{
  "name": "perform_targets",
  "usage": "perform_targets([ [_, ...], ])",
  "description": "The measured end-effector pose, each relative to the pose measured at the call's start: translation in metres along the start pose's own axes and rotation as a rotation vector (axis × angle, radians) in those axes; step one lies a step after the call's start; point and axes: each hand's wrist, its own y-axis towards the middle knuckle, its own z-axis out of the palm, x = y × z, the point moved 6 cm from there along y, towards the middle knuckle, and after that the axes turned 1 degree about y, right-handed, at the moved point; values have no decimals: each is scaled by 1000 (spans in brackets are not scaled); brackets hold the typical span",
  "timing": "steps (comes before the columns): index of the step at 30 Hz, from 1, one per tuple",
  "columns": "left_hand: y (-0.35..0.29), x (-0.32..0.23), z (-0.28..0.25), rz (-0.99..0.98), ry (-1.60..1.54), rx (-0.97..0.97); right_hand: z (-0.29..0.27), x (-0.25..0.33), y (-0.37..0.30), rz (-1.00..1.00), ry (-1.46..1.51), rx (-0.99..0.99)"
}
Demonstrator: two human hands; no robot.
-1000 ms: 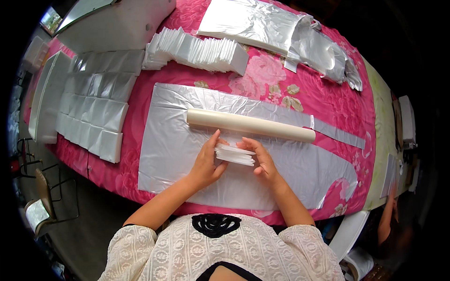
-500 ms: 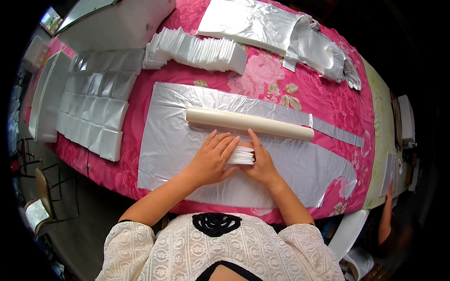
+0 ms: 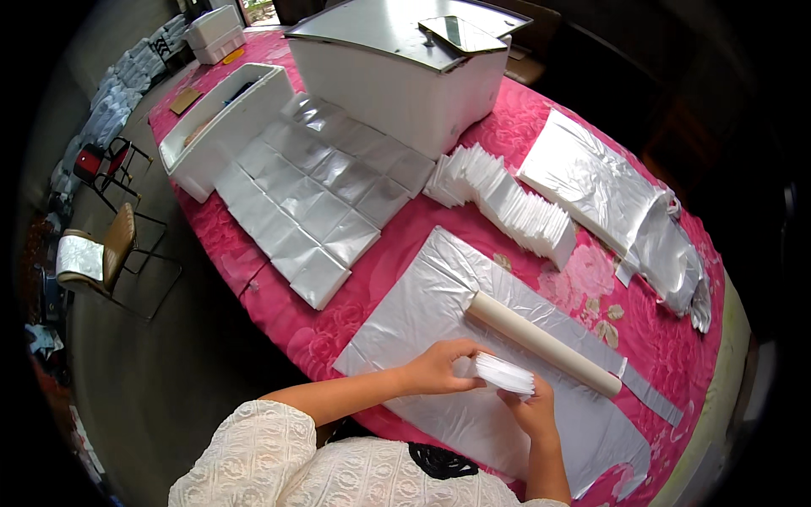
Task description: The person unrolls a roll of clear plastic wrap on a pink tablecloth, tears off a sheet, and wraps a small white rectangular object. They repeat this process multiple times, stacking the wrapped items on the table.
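Between my hands is a small stack of thin white folded sheets (image 3: 504, 374), its layered edges showing. My left hand (image 3: 441, 368) grips the stack's left end, with thumb and fingers bent round it. At the other end my right hand (image 3: 534, 409) is closed on the same stack. Beneath them lies a flat silvery plastic sheet (image 3: 405, 317) with a curved cut-out and a strap-like strip. A long cream tube (image 3: 541, 342) rests on it, just beyond my hands.
A long leaning row of white folded packets (image 3: 507, 203) lies farther off. Left of it, flat clear-wrapped packets (image 3: 304, 194) form a block beside an open white foam box (image 3: 211, 139). A large white box (image 3: 380, 93) carries a phone-like device (image 3: 463, 35). Silvery plastic (image 3: 600, 186) is piled at right.
The view has swung left, showing more of the boxes and chairs. My left hand, spread out beside the stack before, now grips its left end. The stack appears tilted; my right hand still holds it.
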Motion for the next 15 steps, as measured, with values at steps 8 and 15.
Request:
perform_targets([
  [8,-12,12,-75,-260,-534,-320,41,35,50,-72,196,117],
  [15,41,47,-305,-226,-678,-977,73,18,40,62,208,216],
])
